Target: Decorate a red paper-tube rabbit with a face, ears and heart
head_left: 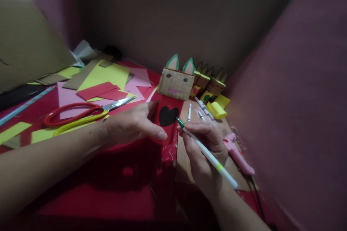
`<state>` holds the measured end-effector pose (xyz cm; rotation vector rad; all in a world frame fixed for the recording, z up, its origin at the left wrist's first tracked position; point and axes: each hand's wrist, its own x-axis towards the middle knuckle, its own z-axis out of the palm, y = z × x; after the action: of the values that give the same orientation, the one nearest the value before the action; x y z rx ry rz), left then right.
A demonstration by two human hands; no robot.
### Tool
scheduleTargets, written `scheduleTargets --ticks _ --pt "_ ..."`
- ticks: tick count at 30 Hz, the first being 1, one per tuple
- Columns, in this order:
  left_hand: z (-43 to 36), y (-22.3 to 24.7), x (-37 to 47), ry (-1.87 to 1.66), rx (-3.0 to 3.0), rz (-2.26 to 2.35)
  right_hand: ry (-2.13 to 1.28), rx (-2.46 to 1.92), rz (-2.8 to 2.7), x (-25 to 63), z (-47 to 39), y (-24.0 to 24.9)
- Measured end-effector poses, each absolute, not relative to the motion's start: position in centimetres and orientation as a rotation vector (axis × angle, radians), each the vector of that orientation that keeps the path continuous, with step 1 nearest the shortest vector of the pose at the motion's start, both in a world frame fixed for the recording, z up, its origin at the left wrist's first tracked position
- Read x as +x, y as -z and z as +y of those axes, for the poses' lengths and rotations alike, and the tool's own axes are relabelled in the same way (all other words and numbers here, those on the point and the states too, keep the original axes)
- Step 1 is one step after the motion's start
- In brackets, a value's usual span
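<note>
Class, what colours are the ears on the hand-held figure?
The ears are green round the edge, pale inside; best seen in the head camera view.

The left fingers (pixel 155 130) curve in a grip; right fingers (pixel 200 127) pinch.

Left hand (pixel 138 123): most fingers hidden behind the red figure (pixel 176 86). Green marker tip (pixel 179 122) at black heart (pixel 168 116); contact too small to tell. Rear figures (pixel 216 87) part-occluded by front one. Cardboard sheet (pixel 27 43), striped straw (pixel 28 104), left forearm (pixel 54 166) clipped left; right forearm (pixel 235 207) clipped bottom. Dark lump (pixel 112 52) at back: too blurred to identify.
</note>
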<state>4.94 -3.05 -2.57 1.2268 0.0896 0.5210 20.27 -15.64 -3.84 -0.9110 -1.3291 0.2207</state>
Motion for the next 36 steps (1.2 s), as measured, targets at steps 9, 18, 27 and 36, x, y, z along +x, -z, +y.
scheduleTargets --ticks 9,18,27,36 --pt "-3.19 2.49 4.79 -0.492 1.249 0.142 -0.218 -0.932 -1.262 20.08 -15.37 3.94" --pt "-3.1 2.41 4.76 -0.489 1.279 0.188 -0.246 -0.927 -1.19 19.82 -15.12 4.06" --pt "-3.32 2.09 4.65 -0.484 1.265 0.193 -0.236 -0.927 -1.198 19.86 -15.18 4.08" --pt "-3.2 2.26 4.65 -0.489 1.279 0.172 -0.241 -0.912 -1.206 19.94 -15.18 3.97"
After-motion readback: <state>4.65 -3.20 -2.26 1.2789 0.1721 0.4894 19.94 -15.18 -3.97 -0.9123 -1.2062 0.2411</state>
